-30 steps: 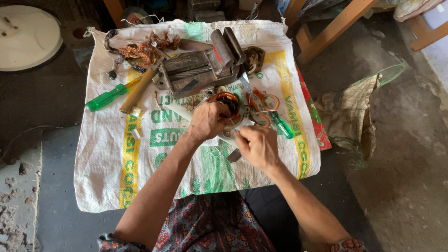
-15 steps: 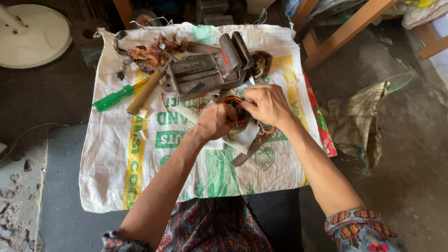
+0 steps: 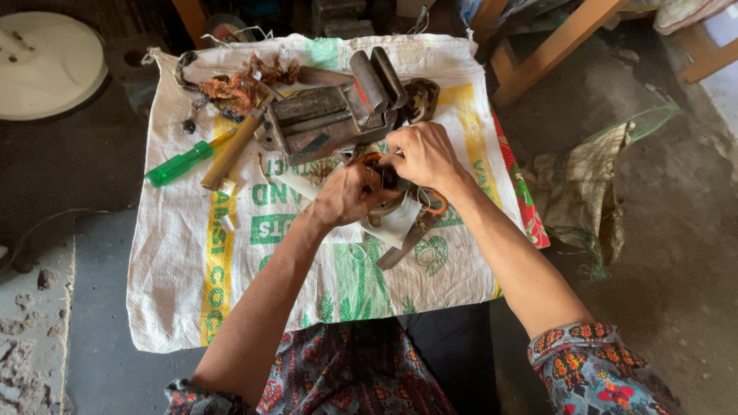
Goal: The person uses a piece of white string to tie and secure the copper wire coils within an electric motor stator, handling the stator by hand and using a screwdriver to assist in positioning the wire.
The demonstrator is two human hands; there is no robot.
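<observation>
Both hands meet over a small round part wound with copper wire, near the middle of the sack. The left hand is closed around it from the seven o'clock side, fingers curled over its rim. The right hand pinches at its top from the one o'clock side; the fingertips are bunched together, though what exactly they pinch is hidden, possibly a strand of wire. The part sits just above the cloth, over a scrap of white paper.

At five o'clock from the hands lies a pair of pliers, its orange handles partly under the right wrist. At eleven o'clock, just beside the hands, stands a heavy metal vise. Further out at ten o'clock lie a wooden handle, a green-handled screwdriver and a tangle of copper scrap. All rest on a white printed sack spread over the floor.
</observation>
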